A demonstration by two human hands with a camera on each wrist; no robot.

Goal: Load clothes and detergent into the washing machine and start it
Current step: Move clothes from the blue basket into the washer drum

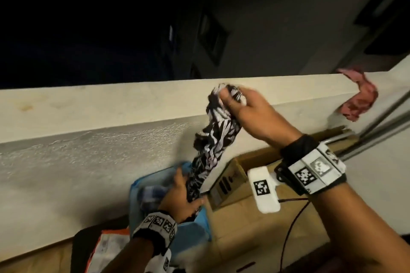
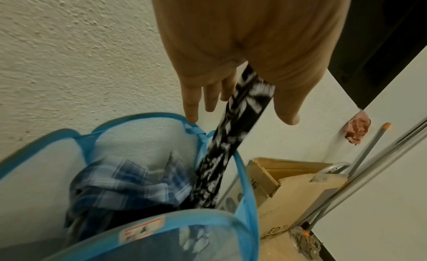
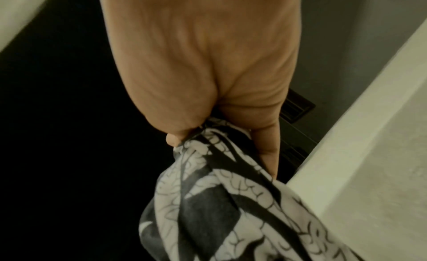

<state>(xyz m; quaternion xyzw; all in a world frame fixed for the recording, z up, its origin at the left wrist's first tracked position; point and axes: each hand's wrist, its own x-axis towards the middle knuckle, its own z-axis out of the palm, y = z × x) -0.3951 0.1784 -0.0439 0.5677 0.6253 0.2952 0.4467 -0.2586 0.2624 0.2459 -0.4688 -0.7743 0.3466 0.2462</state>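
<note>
A black-and-white patterned garment (image 1: 217,135) hangs stretched between my hands, in front of a rough cream wall. My right hand (image 1: 235,99) grips its bunched top at the level of the ledge; in the right wrist view the thumb and fingers of my right hand (image 3: 219,146) are curled round the cloth (image 3: 219,201). My left hand (image 1: 186,188) holds the lower part, and the garment (image 2: 221,155) runs between the thumb and fingers of my left hand (image 2: 238,104). Its tail drops into a blue mesh hamper (image 2: 242,173), where a blue plaid shirt (image 2: 129,181) lies. No washing machine is in view.
A cream ledge (image 1: 111,106) tops the wall, with darkness beyond. An open cardboard box (image 2: 289,182) stands right of the hamper (image 1: 137,186). Metal poles (image 2: 369,155) and a mop head (image 2: 305,239) lean in the corner. A pink cloth (image 1: 359,99) hangs over the ledge at the right.
</note>
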